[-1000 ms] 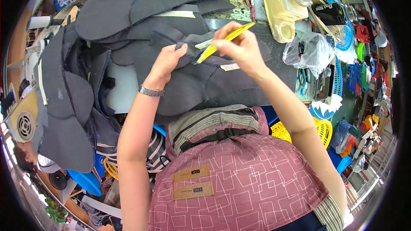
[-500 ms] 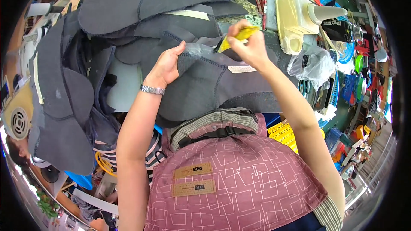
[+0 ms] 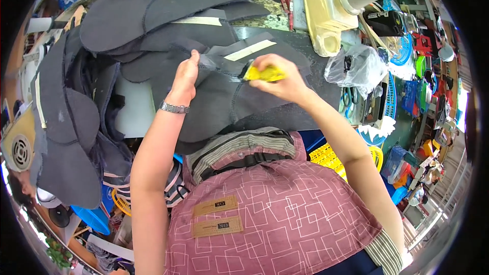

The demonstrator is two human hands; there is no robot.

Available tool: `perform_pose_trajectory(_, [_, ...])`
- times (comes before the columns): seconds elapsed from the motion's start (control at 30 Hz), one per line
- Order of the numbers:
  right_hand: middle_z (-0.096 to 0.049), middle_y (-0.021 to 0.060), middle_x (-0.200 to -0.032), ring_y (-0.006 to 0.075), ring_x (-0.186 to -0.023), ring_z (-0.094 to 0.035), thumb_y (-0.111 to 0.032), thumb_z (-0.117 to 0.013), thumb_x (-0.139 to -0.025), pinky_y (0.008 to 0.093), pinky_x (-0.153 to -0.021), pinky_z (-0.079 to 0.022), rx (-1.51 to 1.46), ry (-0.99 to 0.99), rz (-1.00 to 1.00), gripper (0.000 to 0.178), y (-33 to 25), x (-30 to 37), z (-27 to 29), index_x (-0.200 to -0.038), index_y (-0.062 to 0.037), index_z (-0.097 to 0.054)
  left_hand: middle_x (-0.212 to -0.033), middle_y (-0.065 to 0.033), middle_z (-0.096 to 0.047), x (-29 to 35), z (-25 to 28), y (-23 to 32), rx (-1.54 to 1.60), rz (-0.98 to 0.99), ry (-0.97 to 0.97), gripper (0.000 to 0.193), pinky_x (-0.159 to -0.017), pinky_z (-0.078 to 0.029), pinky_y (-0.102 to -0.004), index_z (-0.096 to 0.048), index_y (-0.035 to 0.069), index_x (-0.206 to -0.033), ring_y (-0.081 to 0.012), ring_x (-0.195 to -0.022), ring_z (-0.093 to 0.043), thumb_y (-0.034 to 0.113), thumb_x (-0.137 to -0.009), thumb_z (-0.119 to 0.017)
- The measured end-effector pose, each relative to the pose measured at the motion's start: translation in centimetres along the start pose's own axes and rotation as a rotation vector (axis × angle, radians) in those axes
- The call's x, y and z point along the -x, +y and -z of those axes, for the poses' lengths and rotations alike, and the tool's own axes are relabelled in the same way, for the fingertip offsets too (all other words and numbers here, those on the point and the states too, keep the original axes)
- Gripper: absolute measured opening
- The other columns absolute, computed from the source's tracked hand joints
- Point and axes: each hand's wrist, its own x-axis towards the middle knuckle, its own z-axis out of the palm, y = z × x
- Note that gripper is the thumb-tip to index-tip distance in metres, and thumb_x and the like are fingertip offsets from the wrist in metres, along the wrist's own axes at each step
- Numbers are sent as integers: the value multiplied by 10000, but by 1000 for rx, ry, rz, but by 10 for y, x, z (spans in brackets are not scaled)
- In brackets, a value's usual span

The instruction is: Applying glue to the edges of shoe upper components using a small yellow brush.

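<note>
A dark grey fabric piece (image 3: 211, 104) with a stitched seam and a light tape strip (image 3: 249, 50) lies in front of me on the bench. My left hand (image 3: 186, 77) grips it at its left edge, thumb up; the other fingers are partly hidden. Closed in my right hand (image 3: 281, 79) is a yellow tool (image 3: 265, 73) with a dark tip, whose exact kind I cannot make out. The tip touches the piece near the seam, beside a shiny, wet-looking band (image 3: 214, 63). More dark fabric pieces (image 3: 119, 23) with tape strips overlap behind it.
A yellowed plastic container (image 3: 328, 12) with a cone-shaped spout stands at the back right, near several red-handled brushes (image 3: 289, 5). A clear plastic bag (image 3: 356, 69) and scissors (image 3: 350, 97) lie right. Stacked dark pieces (image 3: 61, 107) hang at left; a yellow basket (image 3: 328, 160) sits below.
My right hand has moved the yellow tool down and left toward the seam, uncovering the tape strip. My left hand keeps its grip. The whole view has shifted slightly.
</note>
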Motion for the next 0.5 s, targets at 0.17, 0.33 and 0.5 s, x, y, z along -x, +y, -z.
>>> perform_pose_trajectory(0.17, [-542, 97, -717, 240, -687, -570, -139, -622, -686, 330, -627, -462, 279, 9, -161, 174, 16, 29, 63, -765, -64, -486, -1024, -104, -589, 54, -25, 4, -266, -763, 389, 385, -819, -413, -293, -540, -12, -1102, -190, -938, -543, 308, -931, -412])
perform_pose_trajectory(0.33, [-570, 115, -683, 197, -639, -559, -190, -530, -770, 294, -646, -447, 357, -147, -424, 225, 8, 1, 65, -948, -60, -570, -1310, -90, -396, 103, -48, -49, -1644, -1365, -385, 516, -1014, -226, -464, -507, 167, -1176, -253, -1236, -332, 304, -698, -646])
perform_pose_trajectory(0.5, [-645, 149, -862, 289, -798, -624, -169, -495, -693, 354, -746, -478, 377, -628, -794, 381, 31, -27, 67, -1047, -171, -638, -1025, -148, -609, 85, -40, -49, -1008, -1106, -128, 324, -840, -457, -353, -620, 68, -996, -266, -990, -580, -5, -702, -505])
